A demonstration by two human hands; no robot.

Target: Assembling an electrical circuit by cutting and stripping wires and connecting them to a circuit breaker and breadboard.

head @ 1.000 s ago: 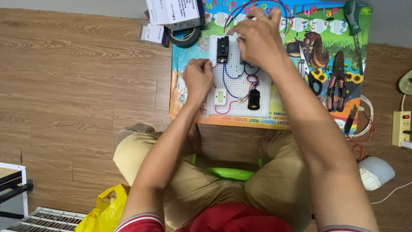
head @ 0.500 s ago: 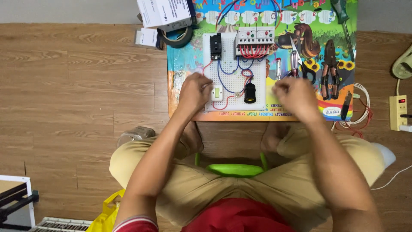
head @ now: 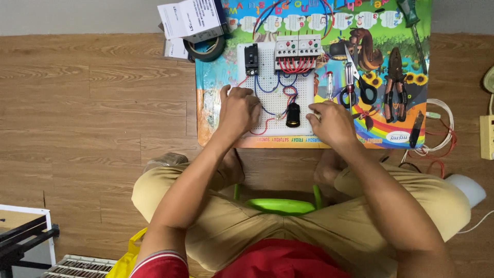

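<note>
Overhead view of a seated person working at a low table covered by a bright printed children's mat. At far left on the mat lie a white cardboard box and a dark roll of insulating tape.

The left hand, fingers curled and half closed, rests on the left edge of the white perforated wiring board; whether it grips the edge or only presses on it cannot be told. The board lies flat on the mat, directly ahead of the person.

Already mounted on the board are 1 black circuit breaker at upper left, 2 white relay-type modules with red terminals at upper right, and 1 black lamp holder near the lower edge. Red and blue wires already link these parts, so the wiring appears well advanced; no bulb is visible in the holder.

The right hand, loosely closed with the fingertips drawn together, sits at the board's lower right corner; anything pinched there is too small to make out.

Further right lie a small screwdriver, scissors and red-handled pliers, all untouched.
</note>
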